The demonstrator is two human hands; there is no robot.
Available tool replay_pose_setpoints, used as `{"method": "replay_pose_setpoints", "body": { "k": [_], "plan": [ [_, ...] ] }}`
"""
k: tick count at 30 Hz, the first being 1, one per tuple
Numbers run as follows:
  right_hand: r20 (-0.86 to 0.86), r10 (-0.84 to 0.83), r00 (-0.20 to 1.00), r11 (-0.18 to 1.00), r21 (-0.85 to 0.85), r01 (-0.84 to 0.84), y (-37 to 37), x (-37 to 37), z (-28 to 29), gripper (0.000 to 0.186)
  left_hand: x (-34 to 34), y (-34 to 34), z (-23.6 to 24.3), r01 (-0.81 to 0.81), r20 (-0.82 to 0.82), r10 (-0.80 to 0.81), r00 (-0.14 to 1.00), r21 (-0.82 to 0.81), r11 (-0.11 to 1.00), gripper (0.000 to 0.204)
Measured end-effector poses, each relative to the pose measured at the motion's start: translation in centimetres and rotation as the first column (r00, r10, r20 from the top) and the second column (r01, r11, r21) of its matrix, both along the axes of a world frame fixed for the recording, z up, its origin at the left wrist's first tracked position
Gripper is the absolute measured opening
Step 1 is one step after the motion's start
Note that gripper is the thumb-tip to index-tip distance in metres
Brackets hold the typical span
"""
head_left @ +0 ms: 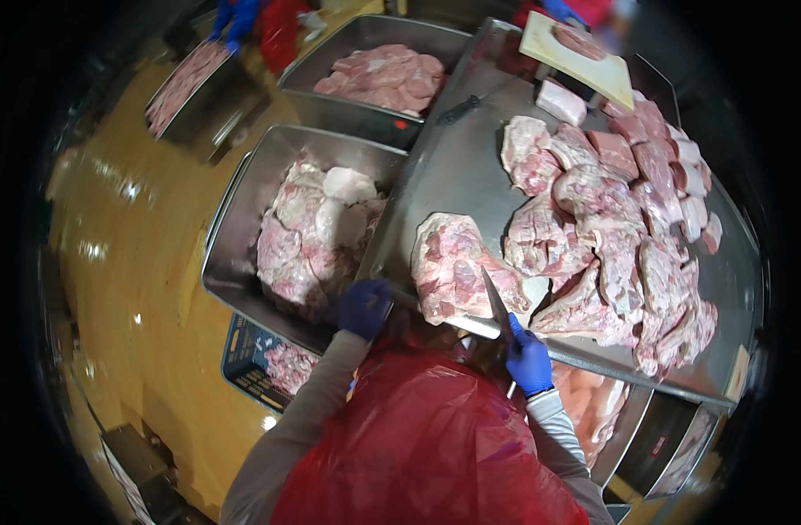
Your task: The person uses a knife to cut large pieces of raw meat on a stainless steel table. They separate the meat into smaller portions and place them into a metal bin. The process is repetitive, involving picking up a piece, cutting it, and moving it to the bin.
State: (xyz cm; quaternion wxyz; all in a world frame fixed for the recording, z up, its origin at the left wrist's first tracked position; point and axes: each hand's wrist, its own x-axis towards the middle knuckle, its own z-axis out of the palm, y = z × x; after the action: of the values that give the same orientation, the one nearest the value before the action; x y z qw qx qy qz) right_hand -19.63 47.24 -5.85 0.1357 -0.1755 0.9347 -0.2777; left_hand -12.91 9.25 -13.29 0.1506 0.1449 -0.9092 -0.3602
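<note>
My right hand (529, 360), in a blue glove, is closed round the handle of a knife (497, 299) at the table's near edge. Its blade points up and away, over the right part of a flat slab of raw meat (453, 267); whether it touches cannot be made out. That slab lies apart on the steel table (470, 166). My left hand (364, 310), also blue-gloved, is low at the near right corner of a steel bin (243, 262) holding pale, fatty meat pieces (300, 227). Its fingers are dark and blurred, so their grip does not show.
Several large meat cuts (593, 219) are heaped on the table's right. Beyond is a cutting board (584, 66) with meat, near a co-worker's gloved hand. Another steel bin (300, 83) of meat stands far left. A dark crate (243, 359) sits below my left arm.
</note>
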Motion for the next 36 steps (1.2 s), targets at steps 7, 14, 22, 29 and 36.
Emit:
{"method": "replay_pose_setpoints", "body": {
  "k": [7,14,22,29,36],
  "plan": [
    [0.018,-0.168,0.986,0.963,-0.21,0.168,-2.0,2.2,-0.3,0.058,-15.7,2.1,0.1,0.385,0.058,-0.384,0.922,-0.013,0.923,0.063],
    [0.162,-0.266,0.95,0.9,-0.312,0.305,0.3,3.5,1.4,0.056,-18.8,8.1,4.2,0.422,0.119,-0.405,0.906,-0.239,0.874,0.039],
    [0.116,-0.145,0.983,0.949,-0.265,0.172,3.0,3.7,0.1,0.06,-19.4,11.8,1.3,0.242,0.167,-0.205,0.964,-0.245,0.939,0.029],
    [0.116,0.028,0.993,0.972,-0.237,0.001,4.6,1.1,0.2,0.063,-19.6,9.5,2.7,0.21,0.177,-0.184,0.967,-0.137,0.968,0.025],
    [-0.025,0.013,1.0,0.967,-0.255,-0.019,5.1,-2.4,-0.2,0.06,-19.8,11.8,4.4,0.065,0.268,-0.009,0.963,-0.198,0.978,0.024]
  ]
}}
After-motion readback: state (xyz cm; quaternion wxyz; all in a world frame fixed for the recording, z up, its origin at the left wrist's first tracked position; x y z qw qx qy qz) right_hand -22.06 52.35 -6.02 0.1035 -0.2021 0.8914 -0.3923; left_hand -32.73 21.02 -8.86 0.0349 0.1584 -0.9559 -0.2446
